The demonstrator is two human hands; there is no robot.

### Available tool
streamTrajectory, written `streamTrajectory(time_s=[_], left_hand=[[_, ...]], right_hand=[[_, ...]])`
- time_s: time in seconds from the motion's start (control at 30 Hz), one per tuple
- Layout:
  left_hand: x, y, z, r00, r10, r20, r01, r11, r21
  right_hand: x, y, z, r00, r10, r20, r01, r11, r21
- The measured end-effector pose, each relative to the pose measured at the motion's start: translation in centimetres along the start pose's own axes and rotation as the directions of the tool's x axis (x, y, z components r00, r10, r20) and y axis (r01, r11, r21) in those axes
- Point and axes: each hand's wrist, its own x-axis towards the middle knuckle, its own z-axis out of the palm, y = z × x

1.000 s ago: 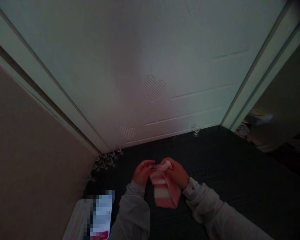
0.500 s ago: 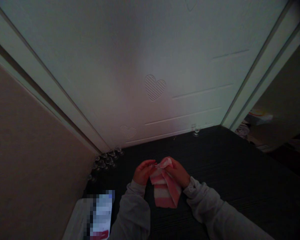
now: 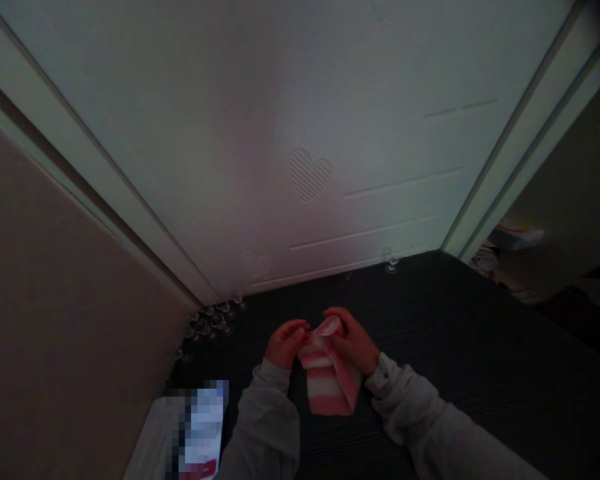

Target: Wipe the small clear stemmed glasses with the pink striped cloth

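Observation:
My left hand (image 3: pixel 285 345) has its fingertips closed on a small clear glass (image 3: pixel 309 333); only a glint of it shows between the hands. A pink and white striped cloth (image 3: pixel 329 387) hangs below, its top edge bunched up in my right hand (image 3: pixel 357 345). The fingers of that hand are curled round the cloth, and a pale round fold stands up near its thumb. Part of the glass is hidden by the cloth and fingers.
Several small stemmed glasses (image 3: pixel 213 323) stand together by the left wall on the dark table (image 3: pixel 460 360). One more glass (image 3: pixel 392 262) is against the white panel (image 3: pixel 380 133) with hearts. A lit phone-like screen (image 3: pixel 203 427) lies at lower left.
My right hand's fingers have lifted and shifted slightly on the cloth, whose top now forms a rounder fold. Less of the clear glass shows between my hands.

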Motion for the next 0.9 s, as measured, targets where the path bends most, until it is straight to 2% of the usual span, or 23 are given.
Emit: streamTrajectory(time_s=[0.13,0.3,0.53,0.63,0.77,0.9], left_hand=[[-0.06,0.15,0.08,1.0,-0.022,-0.015,0.023,0.999,0.027],[-0.03,0.15,-0.01,0.999,-0.031,-0.03,0.032,0.998,0.049],[-0.08,0.16,0.24,0.998,-0.047,-0.03,0.05,0.993,0.109],[-0.15,0.21,0.35,0.998,-0.046,-0.032,0.05,0.99,0.135],[-0.13,0.07,0.32,0.998,-0.061,-0.026,0.065,0.983,0.173],[-0.04,-0.23,0.28,0.997,-0.069,-0.035,0.075,0.973,0.221]], right_hand=[[0.06,0.23,-0.09,0.995,-0.064,0.071,0.068,0.996,-0.051],[-0.17,0.0,-0.21,0.988,0.045,0.15,-0.021,0.987,-0.159],[-0.46,-0.04,-0.4,0.957,-0.114,0.265,0.187,0.944,-0.272],[-0.48,-0.16,-0.47,0.944,-0.185,0.275,0.271,0.908,-0.32],[-0.51,-0.19,-0.48,0.932,-0.264,0.249,0.337,0.884,-0.325],[-0.6,-0.02,-0.5,0.913,-0.254,0.318,0.359,0.871,-0.336]])
